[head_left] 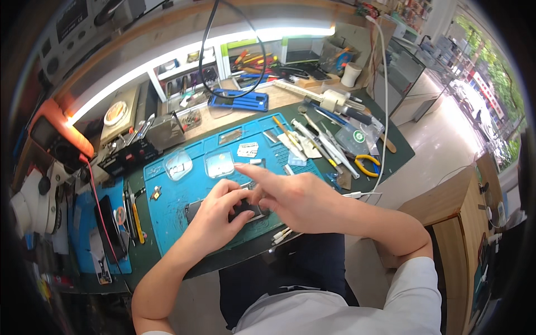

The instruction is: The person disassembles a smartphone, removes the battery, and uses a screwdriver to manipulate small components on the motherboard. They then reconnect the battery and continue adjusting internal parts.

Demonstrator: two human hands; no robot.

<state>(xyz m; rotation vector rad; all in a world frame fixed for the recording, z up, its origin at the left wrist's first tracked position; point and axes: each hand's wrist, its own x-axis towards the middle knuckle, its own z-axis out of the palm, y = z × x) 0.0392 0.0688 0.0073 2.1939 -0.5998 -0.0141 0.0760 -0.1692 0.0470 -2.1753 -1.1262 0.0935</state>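
Observation:
An opened, flat phone-like device point(192, 212) with dark and silver parts lies on the blue work mat point(162, 223), mostly covered by my hands. My left hand point(215, 218) bends over it, thumb and fingers curled onto its edge. Just to the right is my right hand point(296, 201), its index finger stretched toward the far left. The other fingers of that hand are curled down at the device beside my left fingertips; whatever is in them is hidden. Beyond the hands sit two clear plastic trays point(177, 165) with small parts, and a white card point(247, 149).
Tweezers, brushes and pen-like tools point(329, 148) crowd the right, with yellow-handled pliers point(365, 166). A white cable point(386, 84) hangs there; a black cable loop point(262, 56) hangs at the back. An orange multimeter point(64, 131) and a dark phone point(110, 231) are left.

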